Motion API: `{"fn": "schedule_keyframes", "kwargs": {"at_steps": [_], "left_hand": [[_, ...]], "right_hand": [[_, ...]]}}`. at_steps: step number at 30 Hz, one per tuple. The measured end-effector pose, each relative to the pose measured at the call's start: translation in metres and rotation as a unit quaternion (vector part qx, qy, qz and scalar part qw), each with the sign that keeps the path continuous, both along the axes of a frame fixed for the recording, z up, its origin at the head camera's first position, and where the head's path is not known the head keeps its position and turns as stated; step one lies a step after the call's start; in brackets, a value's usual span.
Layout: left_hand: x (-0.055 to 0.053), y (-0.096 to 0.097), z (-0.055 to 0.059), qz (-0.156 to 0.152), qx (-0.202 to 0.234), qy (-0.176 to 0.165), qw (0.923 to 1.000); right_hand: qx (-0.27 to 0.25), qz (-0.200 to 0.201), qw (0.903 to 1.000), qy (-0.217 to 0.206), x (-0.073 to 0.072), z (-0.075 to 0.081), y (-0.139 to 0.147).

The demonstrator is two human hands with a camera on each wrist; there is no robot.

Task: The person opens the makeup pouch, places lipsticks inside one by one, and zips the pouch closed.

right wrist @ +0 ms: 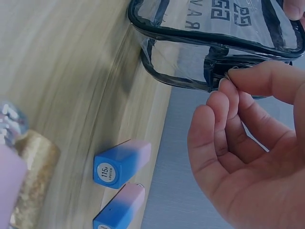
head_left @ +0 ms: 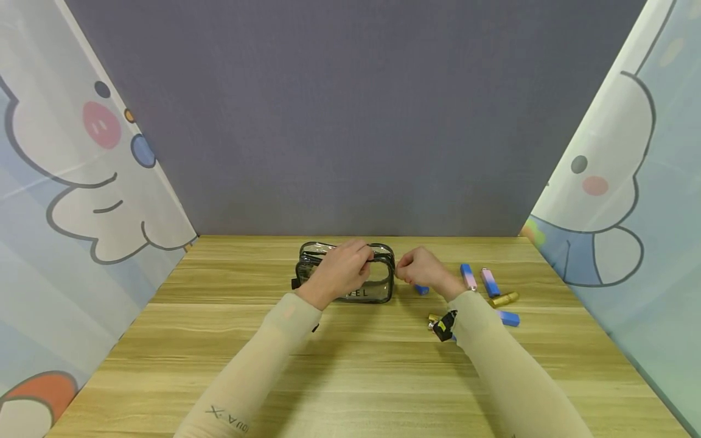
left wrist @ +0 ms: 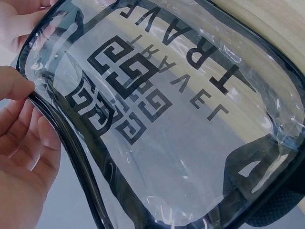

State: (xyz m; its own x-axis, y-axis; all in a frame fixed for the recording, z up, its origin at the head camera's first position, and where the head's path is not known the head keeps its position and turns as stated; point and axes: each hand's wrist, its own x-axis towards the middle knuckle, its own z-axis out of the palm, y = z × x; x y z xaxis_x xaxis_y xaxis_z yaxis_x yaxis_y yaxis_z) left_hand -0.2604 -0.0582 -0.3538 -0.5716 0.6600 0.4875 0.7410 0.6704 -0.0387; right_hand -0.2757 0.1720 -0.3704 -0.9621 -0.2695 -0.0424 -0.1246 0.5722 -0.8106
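Observation:
A clear pouch (head_left: 378, 272) with black piping and dark "TRAVEL" lettering stands upright on the table. My left hand (head_left: 345, 267) holds its top edge. In the left wrist view, thumb and fingers of the left hand (left wrist: 24, 138) pinch the black zipper rim (left wrist: 66, 136). At the pouch's right end is my right hand (head_left: 421, 267). The right wrist view shows the right hand (right wrist: 248, 138) with thumb and forefinger pinching a small zipper pull (right wrist: 228, 73) at the end of the black zipper; the fingertips mostly hide it.
Right of the pouch lie several blue-and-pink lipsticks (head_left: 468, 277), one labelled lipstick (right wrist: 121, 162) showing "115". A gold tube (head_left: 504, 299) lies among them. Another gold tube (head_left: 432, 319) is partly hidden near the right wrist. A grey panel (head_left: 356, 121) rises behind the table.

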Motion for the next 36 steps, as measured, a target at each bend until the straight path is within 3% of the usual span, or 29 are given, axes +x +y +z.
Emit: {"fn": "schedule_keyframes", "kwargs": {"at_steps": [25,36], "left_hand": [[0.0037,0.0000,0.0010,0.009,-0.001,-0.003,1.0000],[0.0043,-0.0033,-0.0010,-0.001,0.003,0.004,1.0000]], "right_hand": [[0.028,-0.008,0.9996,-0.004,0.0003,-0.0091,-0.0016],[0.036,-0.012,0.9993,-0.002,0.0030,-0.0094,-0.0026]]}}
